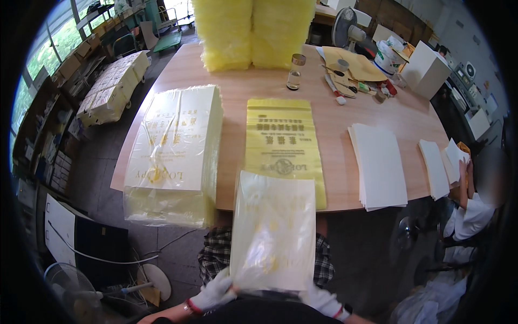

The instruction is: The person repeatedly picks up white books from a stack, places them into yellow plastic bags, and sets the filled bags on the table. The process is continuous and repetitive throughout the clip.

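Note:
Over my lap, a clear plastic-wrapped pack of white paper with faint gold print is held tilted. Its far end overlaps the near part of a yellow printed bag lying flat on the table. My left hand, in a white glove with a red cuff, is closed on the pack's near left corner. At the near right corner my right hand, gloved alike, grips the pack too; its fingers are partly hidden. Left of the yellow bag stands a tall stack of similar wrapped paper packs.
On the wooden table stand piles of yellow plastic bags, a lidded glass jar and white paper stacks. Scissors and brown envelopes lie far right. Another person handles paper at the right edge. A fan stands lower left.

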A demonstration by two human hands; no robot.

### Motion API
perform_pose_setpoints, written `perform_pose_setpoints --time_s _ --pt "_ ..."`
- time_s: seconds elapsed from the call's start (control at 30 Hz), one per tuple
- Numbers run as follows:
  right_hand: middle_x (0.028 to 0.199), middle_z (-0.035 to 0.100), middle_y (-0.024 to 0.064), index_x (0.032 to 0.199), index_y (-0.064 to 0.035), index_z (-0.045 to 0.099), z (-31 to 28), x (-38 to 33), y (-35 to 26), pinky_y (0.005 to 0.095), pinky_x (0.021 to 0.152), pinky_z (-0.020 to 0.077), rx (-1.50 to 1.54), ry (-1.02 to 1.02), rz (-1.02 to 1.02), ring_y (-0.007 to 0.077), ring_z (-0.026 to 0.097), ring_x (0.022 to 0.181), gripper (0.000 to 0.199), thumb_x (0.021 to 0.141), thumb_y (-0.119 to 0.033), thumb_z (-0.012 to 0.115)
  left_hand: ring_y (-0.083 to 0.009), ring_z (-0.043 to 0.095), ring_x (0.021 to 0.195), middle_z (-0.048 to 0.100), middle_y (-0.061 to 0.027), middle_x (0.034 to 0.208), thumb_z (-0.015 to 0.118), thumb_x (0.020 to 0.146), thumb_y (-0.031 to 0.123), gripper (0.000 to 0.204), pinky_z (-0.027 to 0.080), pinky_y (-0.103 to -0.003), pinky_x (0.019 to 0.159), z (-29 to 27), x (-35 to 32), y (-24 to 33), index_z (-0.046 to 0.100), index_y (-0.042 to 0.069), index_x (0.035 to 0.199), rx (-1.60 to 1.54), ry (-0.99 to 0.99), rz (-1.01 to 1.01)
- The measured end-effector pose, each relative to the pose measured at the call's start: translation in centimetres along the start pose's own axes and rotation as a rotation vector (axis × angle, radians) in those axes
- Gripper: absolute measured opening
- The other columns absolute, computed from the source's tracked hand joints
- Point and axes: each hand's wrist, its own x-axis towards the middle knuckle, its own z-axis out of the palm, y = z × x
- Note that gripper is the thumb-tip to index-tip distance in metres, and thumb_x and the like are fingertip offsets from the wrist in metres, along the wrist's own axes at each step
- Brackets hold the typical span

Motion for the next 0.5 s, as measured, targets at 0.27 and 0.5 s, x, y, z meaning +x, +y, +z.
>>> perform_pose_setpoints --time_s 0.27,0.5 --pt "0.057 0.055 0.0154 0.110 -0.0074 0.054 -2.9 6.9 0.6 0.0431 0.046 0.0443 0.082 0.501 0.130 0.0332 0.054 0.048 0.033 0.079 -0.019 0.052 -0.0166 0.062 0.070 0.060 -0.0076 0.077 0.054 0.078 -0.004 0.012 0.051 -0.029 0.059 2.3 4.9 -3.8 0.049 0.003 0.087 0.205 0.339 -0.312" --pt "0.102 0.062 0.0096 0.119 -0.0094 0.052 -0.1 5.4 8.9 0.0374 0.076 0.0504 0.888 0.433 0.201 0.0186 0.062 0.085 0.043 0.084 -0.034 0.056 -0.0242 0.053 0.066 0.050 -0.0112 0.071 0.050 0.067 -0.002 0.005 0.043 -0.031 0.058 2.4 8.3 -3.1 0.050 0.002 0.069 -0.177 0.473 0.053"
